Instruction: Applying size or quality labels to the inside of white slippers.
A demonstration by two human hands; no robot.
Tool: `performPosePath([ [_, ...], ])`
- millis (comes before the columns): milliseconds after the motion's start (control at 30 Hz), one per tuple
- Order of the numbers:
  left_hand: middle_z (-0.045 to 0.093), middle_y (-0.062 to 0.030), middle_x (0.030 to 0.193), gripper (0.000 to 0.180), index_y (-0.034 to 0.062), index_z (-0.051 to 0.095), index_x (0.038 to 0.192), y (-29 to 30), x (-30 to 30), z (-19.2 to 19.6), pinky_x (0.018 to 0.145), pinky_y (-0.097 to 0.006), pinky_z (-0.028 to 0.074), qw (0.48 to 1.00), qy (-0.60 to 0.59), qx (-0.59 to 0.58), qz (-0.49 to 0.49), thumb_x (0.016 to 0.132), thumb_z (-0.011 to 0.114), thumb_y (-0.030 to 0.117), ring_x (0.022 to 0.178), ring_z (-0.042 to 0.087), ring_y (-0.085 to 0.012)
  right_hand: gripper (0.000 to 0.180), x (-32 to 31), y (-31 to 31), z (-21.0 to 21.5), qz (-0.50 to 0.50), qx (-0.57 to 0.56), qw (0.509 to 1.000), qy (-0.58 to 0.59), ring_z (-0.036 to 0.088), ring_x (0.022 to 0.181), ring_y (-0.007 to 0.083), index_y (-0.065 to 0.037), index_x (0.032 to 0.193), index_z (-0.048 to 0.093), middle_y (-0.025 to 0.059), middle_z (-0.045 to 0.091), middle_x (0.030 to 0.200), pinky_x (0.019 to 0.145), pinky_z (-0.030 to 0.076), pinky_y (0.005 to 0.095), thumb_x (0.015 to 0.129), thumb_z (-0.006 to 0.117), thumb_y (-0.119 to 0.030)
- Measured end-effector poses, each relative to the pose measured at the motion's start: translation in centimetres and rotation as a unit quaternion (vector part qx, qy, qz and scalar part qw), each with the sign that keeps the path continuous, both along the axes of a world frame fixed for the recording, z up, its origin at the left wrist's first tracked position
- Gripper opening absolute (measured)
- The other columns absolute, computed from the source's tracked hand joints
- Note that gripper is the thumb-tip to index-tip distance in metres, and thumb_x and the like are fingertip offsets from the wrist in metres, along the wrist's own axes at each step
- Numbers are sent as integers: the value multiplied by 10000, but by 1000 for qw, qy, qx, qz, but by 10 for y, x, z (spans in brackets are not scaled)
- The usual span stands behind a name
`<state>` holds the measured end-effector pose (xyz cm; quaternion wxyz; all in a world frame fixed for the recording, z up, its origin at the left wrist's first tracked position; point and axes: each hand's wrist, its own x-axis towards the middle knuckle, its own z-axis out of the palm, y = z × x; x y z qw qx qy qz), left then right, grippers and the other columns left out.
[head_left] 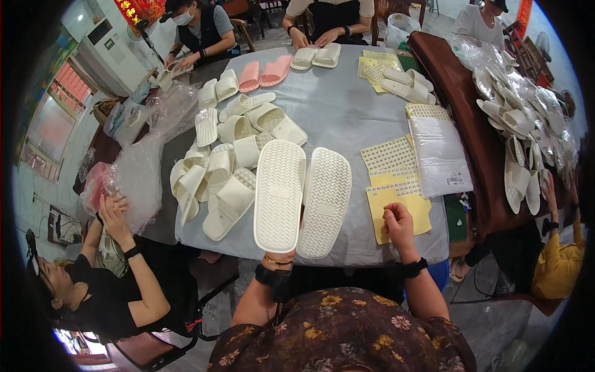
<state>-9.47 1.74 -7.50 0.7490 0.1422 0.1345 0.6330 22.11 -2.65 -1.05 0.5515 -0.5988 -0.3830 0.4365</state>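
A pair of white slippers (280, 197) stands upright above the table's near edge, patterned soles facing me. My left hand (279, 256) grips them from below and behind; most of its fingers are hidden by the soles. Over a yellow sheet of small printed stickers (378, 214), my right hand (397, 222) is closed with thumb and fingers together. Whatever it may pinch is too small to make out. Just left of the held pair lies a heap of loose white slippers (238, 146), some sole up, some on their sides.
Another sticker sheet (387, 158) and a white plastic-wrapped pack (440, 152) lie right. Pink slippers (265, 73) sit toward the far side. Bagged slippers (520, 93) cover a brown surface. Co-workers sit around; one at left handles clear plastic (139, 180), one opposite touches white slippers (316, 57).
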Motion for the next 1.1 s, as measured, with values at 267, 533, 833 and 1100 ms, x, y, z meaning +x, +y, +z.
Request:
performPosePath([
  [267, 596, -156, 1278, 452, 31, 483, 1370, -11, -2, 14, 939, -407, 545, 995, -63, 9, -82, 1025, 445, 320, 1115, 612, -296, 141, -18, -7, 16, 51, 19, 998, -38, 571, 663, 61, -10, 1050, 589, 18, 623, 845, 585, 477, 217, 933, 601, -87],
  [533, 585, -157, 1303, 464, 30, 477, 1374, -16, 8, 29, 947, -430, 540, 974, -129, -3, -185, 1029, 419, 335, 1128, 607, -309, 366, -67, -18, 16, 269, -13, 957, 110, 618, 961, 125, -14, 1303, 492, 63, 625, 1161, 814, 518, 290, 968, 581, -134],
  [833, 552, -152, 1359, 482, 52, 460, 1398, -28, 0, 33, 983, -452, 510, 942, -191, 8, -274, 1038, 378, 361, 1170, 587, -314, 367, -61, -23, 27, 240, -49, 877, 413, 580, 1061, 125, 13, 1296, 532, 53, 624, 1189, 927, 473, 312, 988, 572, -182],
  [1100, 625, -173, 1227, 494, 22, 510, 1336, -30, 1, 17, 915, -438, 549, 951, -177, -55, -246, 1018, 420, 390, 1072, 633, -305, 295, -61, -31, 39, 233, 7, 957, 172, 570, 970, 96, 26, 1213, 585, 26, 641, 1093, 868, 462, 263, 984, 560, -158],
])
